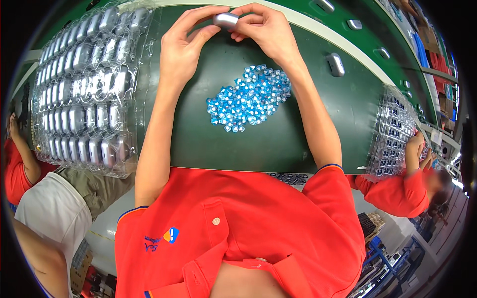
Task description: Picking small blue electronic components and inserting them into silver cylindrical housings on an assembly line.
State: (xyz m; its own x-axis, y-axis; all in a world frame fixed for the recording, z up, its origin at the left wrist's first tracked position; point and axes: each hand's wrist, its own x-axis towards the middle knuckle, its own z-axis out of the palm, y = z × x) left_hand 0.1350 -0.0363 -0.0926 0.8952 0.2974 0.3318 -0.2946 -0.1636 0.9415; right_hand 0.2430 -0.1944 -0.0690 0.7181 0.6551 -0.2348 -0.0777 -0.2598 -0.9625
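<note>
Over the far side of the dark green table (218, 149), both my hands hold one small silver, rounded case (226, 20). My left hand (180, 52) grips its left end between thumb and fingers. My right hand (271, 37) pinches the right end, its fingers curled and partly hidden behind the case. Nearer to me, between my forearms, lies a loose pile of small blue-and-white pieces (248, 97). Another silver case (336, 65) rests on the table, right of my right forearm.
Stacked clear plastic trays (130, 89) full of silver cases stand on the left. A clear tray (380, 164) with dark pieces sits at the right edge, near a co-worker in red (397, 193). Beyond a pale rail (343, 42), a green belt (370, 39) carries several silver cases.
</note>
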